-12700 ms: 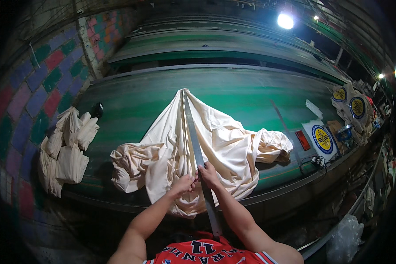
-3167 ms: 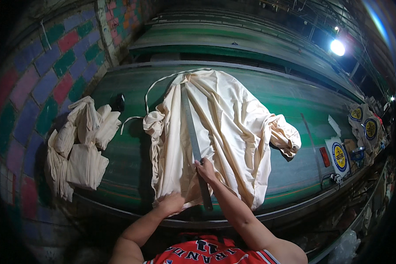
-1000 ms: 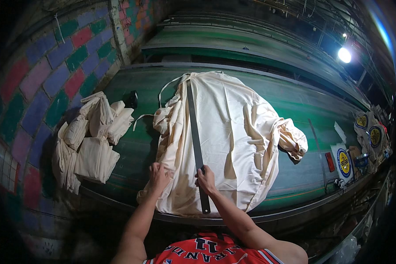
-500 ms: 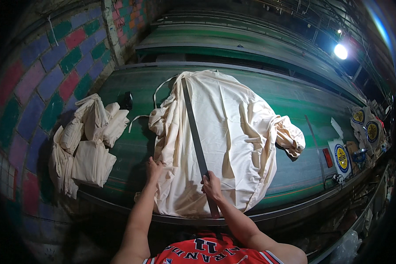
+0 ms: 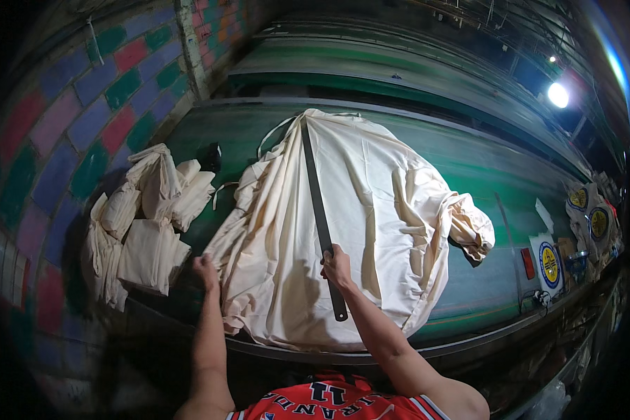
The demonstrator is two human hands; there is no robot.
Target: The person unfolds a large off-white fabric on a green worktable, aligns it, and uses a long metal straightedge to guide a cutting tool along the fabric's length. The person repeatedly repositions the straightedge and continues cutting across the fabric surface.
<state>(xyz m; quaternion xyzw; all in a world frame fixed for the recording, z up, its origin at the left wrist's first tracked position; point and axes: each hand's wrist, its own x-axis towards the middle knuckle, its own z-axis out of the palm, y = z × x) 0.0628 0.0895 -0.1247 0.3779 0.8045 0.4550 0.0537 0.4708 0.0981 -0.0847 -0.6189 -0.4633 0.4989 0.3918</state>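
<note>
A large cream cloth garment (image 5: 392, 210), creased and gathered at both sides, is spread over the green table. Down its middle lies a long dark flat ruler (image 5: 315, 189) with a small hole at its near end. My right hand (image 5: 337, 266) grips the ruler near that end, fingers wrapped round its edge. At the garment's left edge, my left hand (image 5: 206, 271) is closed on the cloth and holds it out to the left in stretched folds. A thin cloth tie (image 5: 273, 134) loops off the garment's far left side.
Folded cream cloth pieces (image 5: 150, 255) are piled at the left, beside a small black object (image 5: 211, 155). To the right are a red rectangular object (image 5: 527, 263) and a printed white sheet (image 5: 547, 262). A painted block wall (image 5: 91, 133) borders the left side.
My left hand has moved left, drawing the garment's left edge outward into long folds. The ruler has slid slightly away from me, with my right hand still on it.
</note>
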